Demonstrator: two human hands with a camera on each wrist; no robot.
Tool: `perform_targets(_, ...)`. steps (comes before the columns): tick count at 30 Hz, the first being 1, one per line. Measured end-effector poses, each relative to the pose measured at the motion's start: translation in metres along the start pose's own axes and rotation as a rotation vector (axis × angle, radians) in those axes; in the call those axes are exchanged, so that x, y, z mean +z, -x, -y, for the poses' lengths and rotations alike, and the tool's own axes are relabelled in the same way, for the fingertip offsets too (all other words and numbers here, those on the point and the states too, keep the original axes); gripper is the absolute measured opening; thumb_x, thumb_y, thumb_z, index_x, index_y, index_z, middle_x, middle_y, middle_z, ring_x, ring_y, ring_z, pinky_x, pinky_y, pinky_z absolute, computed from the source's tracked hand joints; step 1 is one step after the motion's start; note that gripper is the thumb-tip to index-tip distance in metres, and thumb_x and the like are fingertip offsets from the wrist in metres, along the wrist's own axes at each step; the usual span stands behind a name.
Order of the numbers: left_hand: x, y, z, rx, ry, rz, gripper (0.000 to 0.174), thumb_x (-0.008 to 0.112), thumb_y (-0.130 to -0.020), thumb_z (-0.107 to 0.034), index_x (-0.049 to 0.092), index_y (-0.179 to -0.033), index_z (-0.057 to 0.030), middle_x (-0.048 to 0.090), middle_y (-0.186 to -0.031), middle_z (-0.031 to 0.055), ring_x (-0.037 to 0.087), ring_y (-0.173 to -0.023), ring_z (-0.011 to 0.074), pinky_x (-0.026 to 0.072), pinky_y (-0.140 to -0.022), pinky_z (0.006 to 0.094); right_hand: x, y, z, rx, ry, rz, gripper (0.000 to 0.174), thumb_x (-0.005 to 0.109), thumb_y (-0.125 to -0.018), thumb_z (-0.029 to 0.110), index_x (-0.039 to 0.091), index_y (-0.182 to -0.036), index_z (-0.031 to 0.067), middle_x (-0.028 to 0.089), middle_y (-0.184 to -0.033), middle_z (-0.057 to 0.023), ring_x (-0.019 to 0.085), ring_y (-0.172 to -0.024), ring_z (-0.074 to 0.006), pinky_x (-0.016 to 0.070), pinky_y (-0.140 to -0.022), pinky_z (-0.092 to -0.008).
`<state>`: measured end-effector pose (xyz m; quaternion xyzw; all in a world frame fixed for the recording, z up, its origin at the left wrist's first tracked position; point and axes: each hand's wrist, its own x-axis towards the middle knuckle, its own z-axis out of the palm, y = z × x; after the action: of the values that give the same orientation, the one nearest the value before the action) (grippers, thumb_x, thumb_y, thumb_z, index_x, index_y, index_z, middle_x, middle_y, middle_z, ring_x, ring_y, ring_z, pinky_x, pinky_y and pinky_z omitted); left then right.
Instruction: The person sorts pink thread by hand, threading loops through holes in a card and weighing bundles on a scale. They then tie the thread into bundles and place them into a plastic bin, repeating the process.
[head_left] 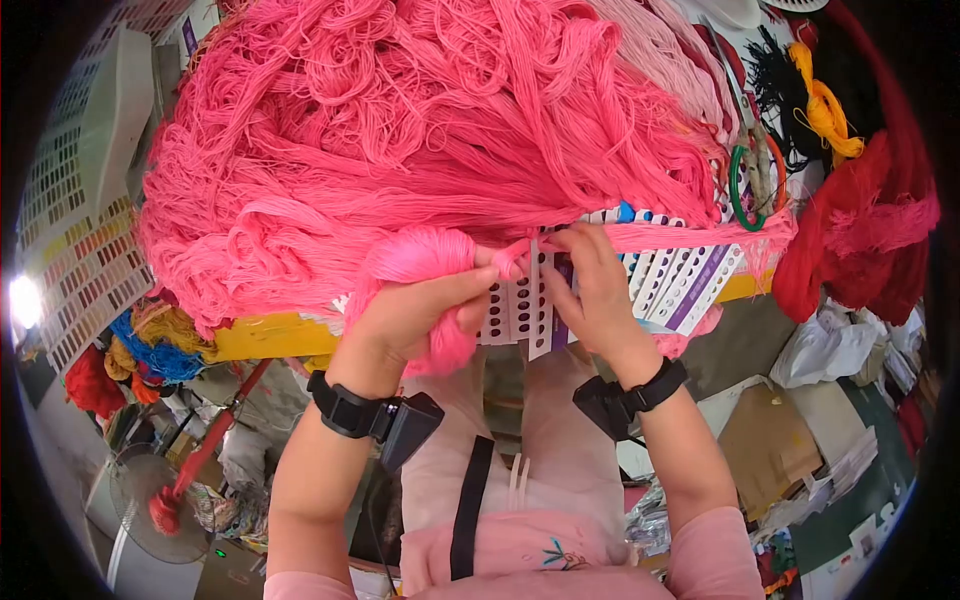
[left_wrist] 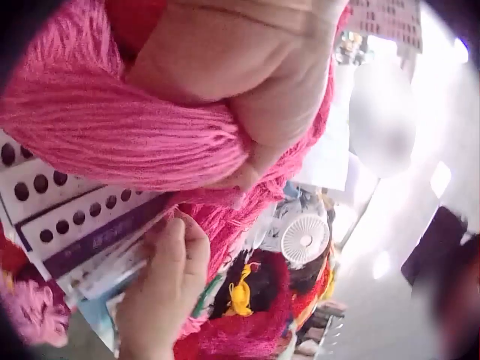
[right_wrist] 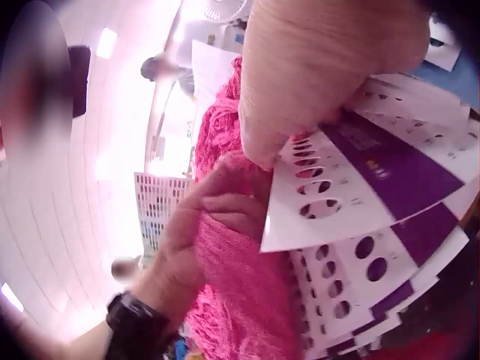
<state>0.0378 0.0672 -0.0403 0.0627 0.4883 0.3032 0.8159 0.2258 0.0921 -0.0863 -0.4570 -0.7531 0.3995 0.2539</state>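
In the head view my left hand [head_left: 415, 310] grips a thick bundle of pink thread [head_left: 425, 255], its thumb reaching toward a white punched card [head_left: 540, 305]. A loop of the pink thread runs from this hand's fingertips to the card's upper end. My right hand [head_left: 605, 295] pinches that card near its upper end, fingers bent over the edge. In the right wrist view the card [right_wrist: 289, 202] shows a row of oval holes with small numbers, pink thread at its upper holes. The left wrist view has the bundle [left_wrist: 142, 142] wrapped by the left hand [left_wrist: 247, 67].
A large heap of loose pink thread [head_left: 380, 130] covers the table behind the hands. More punched cards [head_left: 690, 285] with purple bands lie fanned out at the right. Scissors [head_left: 735, 75], a green ring [head_left: 742, 190], and red [head_left: 830, 230] and yellow thread [head_left: 825, 105] are farther right.
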Motion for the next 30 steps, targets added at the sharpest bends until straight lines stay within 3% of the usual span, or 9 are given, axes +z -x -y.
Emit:
perform_targets(6, 0.014, -0.011, -0.002, -0.085, 0.129, 0.075, 0.021, 0.045, -0.079, -0.012, 0.048, -0.098, -0.0033, 0.047, -0.06, -0.0021, 0.036, -0.043, 0.0054, 0.0292, -0.041, 0.017, 0.004, 0.003, -0.005, 0.099, -0.126, -0.018, 0.029, 0.049, -0.064, -0.002, 0.044, -0.093, -0.0006, 0.05, -0.083, -0.0169, 0.053, -0.072, -0.0283, 0.0428, -0.057, -0.0321)
perform_targets(10, 0.014, -0.038, 0.017, 0.083, -0.678, 0.019, 0.017, 0.042, -0.081, -0.018, 0.051, -0.085, -0.004, 0.054, -0.066, 0.0021, 0.044, -0.048, 0.0057, 0.0359, -0.044, 0.0187, -0.003, -0.001, 0.007, 0.456, -0.459, -0.027, 0.026, 0.045, -0.067, -0.004, 0.045, -0.093, -0.0011, 0.054, -0.08, -0.0134, 0.054, -0.073, -0.0197, 0.0426, -0.062, -0.0273)
perform_targets(13, 0.009, -0.041, 0.025, 0.022, -0.526, -0.113, 0.015, 0.046, -0.08, -0.017, 0.052, -0.082, -0.0035, 0.054, -0.065, 0.0017, 0.045, -0.049, 0.0068, 0.0372, -0.045, 0.0185, -0.008, -0.001, 0.002, 0.378, -0.831, -0.09, 0.024, 0.039, -0.069, -0.009, 0.054, -0.086, -0.0005, 0.056, -0.08, -0.0063, 0.053, -0.076, -0.0118, 0.0394, -0.069, -0.0224)
perform_targets(15, -0.003, -0.036, 0.019, -0.104, 0.045, 0.011, 0.015, 0.05, -0.077, -0.016, 0.053, -0.082, -0.0025, 0.053, -0.065, 0.0012, 0.046, -0.05, 0.007, 0.0381, -0.047, 0.0176, -0.011, -0.001, 0.001, 0.371, -0.759, 0.01, 0.023, 0.043, -0.068, -0.007, 0.056, -0.085, 0.0008, 0.056, -0.08, -0.0068, 0.053, -0.077, -0.0141, 0.0391, -0.07, -0.0238)
perform_targets(20, 0.011, -0.02, 0.003, -0.176, -0.131, 0.154, 0.02, 0.054, -0.075, -0.02, 0.055, -0.086, -0.0038, 0.053, -0.064, -0.0002, 0.046, -0.053, 0.0056, 0.0342, -0.046, 0.0177, 0.008, -0.006, 0.0, 0.113, -0.376, 0.007, 0.024, 0.058, -0.059, 0.003, 0.057, -0.083, 0.0051, 0.054, -0.077, -0.0096, 0.05, -0.077, -0.0269, 0.0365, -0.073, -0.033)
perform_targets(23, 0.005, -0.014, 0.0, -0.155, -0.11, -0.168, 0.017, 0.055, -0.075, -0.022, 0.054, -0.083, -0.0061, 0.052, -0.061, 0.0, 0.044, -0.05, 0.0059, 0.0326, -0.043, 0.0173, 0.002, -0.002, -0.002, 0.286, -0.607, 0.0, 0.02, 0.056, -0.063, 0.004, 0.055, -0.082, 0.0016, 0.053, -0.072, -0.0088, 0.05, -0.07, -0.0197, 0.0381, -0.065, -0.0275)
perform_targets(25, -0.004, 0.008, -0.014, 0.071, 0.291, -0.473, 0.016, 0.053, -0.077, -0.025, 0.051, -0.074, -0.009, 0.047, -0.056, -0.0015, 0.041, -0.044, 0.006, 0.0326, -0.042, 0.0174, -0.006, -0.003, 0.002, 0.472, -0.747, 0.098, 0.017, 0.055, -0.065, 0.003, 0.054, -0.081, -0.0004, 0.051, -0.069, -0.0087, 0.049, -0.065, -0.0136, 0.038, -0.06, -0.0222)
perform_targets(29, -0.088, 0.071, -0.044, 0.353, 0.574, -0.046, 0.023, 0.043, -0.083, -0.025, 0.044, -0.065, -0.0103, 0.039, -0.05, -0.0043, 0.039, -0.044, 0.005, 0.0336, -0.044, 0.0179, -0.006, -0.006, -0.002, 0.285, -0.548, 0.121, 0.017, 0.053, -0.065, 0.004, 0.054, -0.081, 0.0008, 0.051, -0.068, -0.0083, 0.048, -0.063, -0.0159, 0.0383, -0.059, -0.0252)
perform_targets(30, -0.1, 0.09, -0.053, 0.399, 0.639, -0.158, 0.021, 0.043, -0.083, -0.023, 0.046, -0.068, -0.008, 0.042, -0.052, -0.0034, 0.039, -0.044, 0.0049, 0.0343, -0.044, 0.0173, -0.006, -0.006, -0.001, 0.231, -0.46, 0.113, 0.017, 0.052, -0.064, 0.004, 0.054, -0.081, 0.0012, 0.052, -0.068, -0.0082, 0.048, -0.064, -0.0174, 0.0379, -0.059, -0.0267)
